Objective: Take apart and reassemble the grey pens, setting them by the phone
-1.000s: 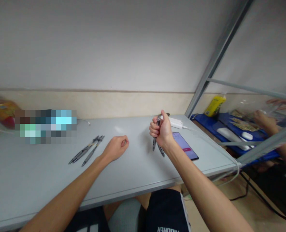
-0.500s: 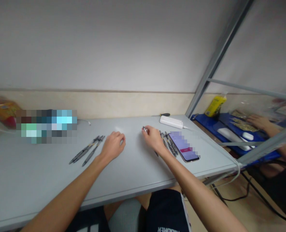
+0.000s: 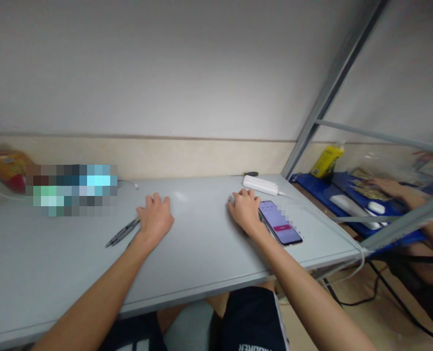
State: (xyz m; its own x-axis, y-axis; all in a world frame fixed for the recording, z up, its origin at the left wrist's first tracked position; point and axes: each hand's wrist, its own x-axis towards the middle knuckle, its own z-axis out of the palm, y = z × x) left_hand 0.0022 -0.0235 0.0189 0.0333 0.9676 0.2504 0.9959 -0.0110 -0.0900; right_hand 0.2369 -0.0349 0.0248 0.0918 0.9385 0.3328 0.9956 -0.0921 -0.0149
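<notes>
My left hand (image 3: pixel 155 219) lies flat on the grey table (image 3: pixel 202 253), fingers stretched out, covering the upper ends of a small bunch of dark pens (image 3: pixel 122 233). My right hand (image 3: pixel 244 210) also rests palm down with fingers spread, on top of the other pens, which it hides almost fully. A phone (image 3: pixel 279 222) with a lit purple screen lies just right of my right hand.
A white power strip (image 3: pixel 259 185) and a small screwdriver (image 3: pixel 248 173) lie at the table's back edge. A blurred-out patch sits at the back left beside an orange packet (image 3: pixel 2 165). A metal frame post (image 3: pixel 329 92) separates another person's arms and a blue mat (image 3: pixel 348 200).
My right hand lowered the pens it held upright onto the table beside the phone and flattened over them. My left hand opened from a loose fist and slid left onto the pen bunch.
</notes>
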